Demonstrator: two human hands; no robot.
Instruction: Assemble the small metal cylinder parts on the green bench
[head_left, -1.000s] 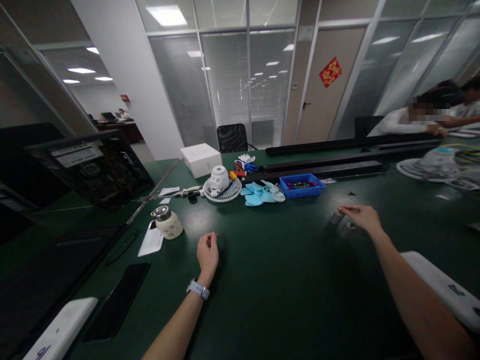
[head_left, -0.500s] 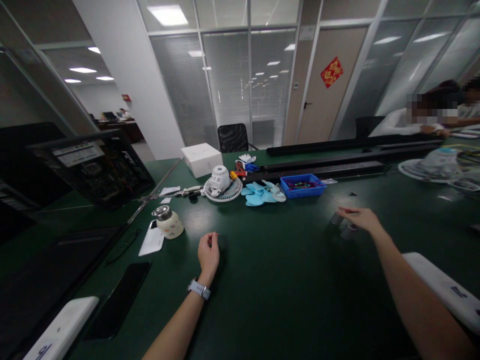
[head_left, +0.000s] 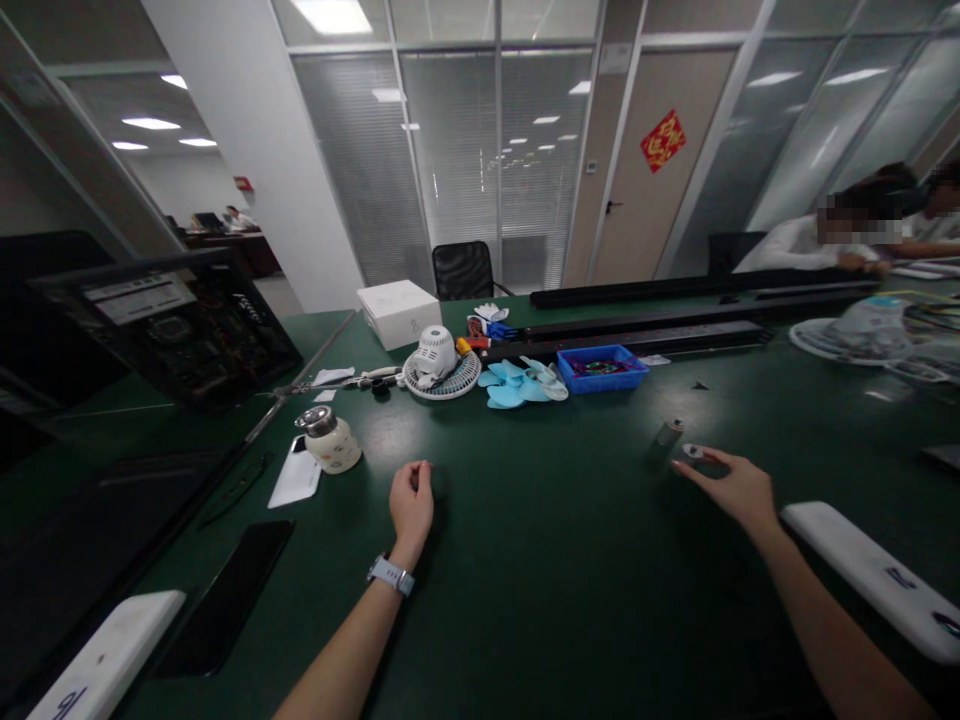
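Observation:
At the right of the green table (head_left: pixel 525 520), my right hand (head_left: pixel 739 490) has its thumb and index finger around a small grey cylinder (head_left: pixel 692 452) with a pale, round top. Just beyond the fingertips a second small metallic cylinder (head_left: pixel 670 432) stands upright on the tabletop, untouched. My left hand (head_left: pixel 412 500) rests on the table left of centre, its fingers curled closed. Whatever is in those fingers, if anything, is hidden. To its left stands a cream jar (head_left: pixel 334 445) with a metal lid, beside a white card-like item (head_left: pixel 294 480).
A fan head (head_left: pixel 441 365), blue fan blades (head_left: pixel 514 383) and a blue tray (head_left: pixel 600 370) of small parts lie further back. White slabs (head_left: pixel 870 575) flank my arms. A dark phone-like slab (head_left: pixel 229 600) lies left. People sit at the far right.
My right hand has left the upright metallic cylinder and moved slightly right and nearer, closing around the other one. My left hand stays curled in place. The view has shifted slightly.

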